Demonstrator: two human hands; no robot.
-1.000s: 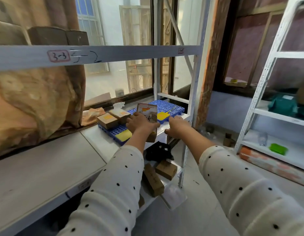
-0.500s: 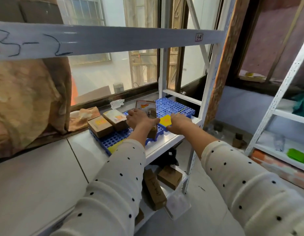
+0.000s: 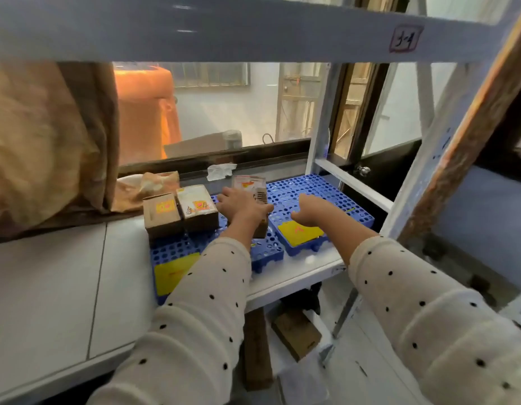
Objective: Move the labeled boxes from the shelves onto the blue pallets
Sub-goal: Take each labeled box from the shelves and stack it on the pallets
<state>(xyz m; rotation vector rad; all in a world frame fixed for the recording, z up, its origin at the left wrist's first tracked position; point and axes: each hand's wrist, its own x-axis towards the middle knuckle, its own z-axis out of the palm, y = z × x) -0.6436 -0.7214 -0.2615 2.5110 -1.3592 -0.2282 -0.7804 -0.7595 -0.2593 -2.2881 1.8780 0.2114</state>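
A person in a cream sleeve with black dots reaches with both arms onto a white shelf [image 3: 297, 276] in front of a window. Two blue pallets sit side by side on the shelf, each a perforated plastic grid with a yellow label at its near edge. On the left pallet [image 3: 177, 249], two brown labeled boxes [image 3: 180, 213] stand touching each other at the far left corner (both carry orange-yellow stickers with handwriting too blurred to read). The left hand [image 3: 243, 207] lies over a third box [image 3: 254, 200], an upright carton with a pale printed top, fingers curled down around it; the box stands at the right edge of the left pallet, just beside the gap between the two pallets. The right hand [image 3: 311, 213] hovers over the right pallet [image 3: 326, 194] with fingers bent downward, gripping nothing, though whether it touches the grid cannot be told. A crumpled white tissue [image 3: 221, 171] lies behind the pallets near the window ledge. Below, on a lower shelf, more brown cartons [image 3: 295, 333] rest.
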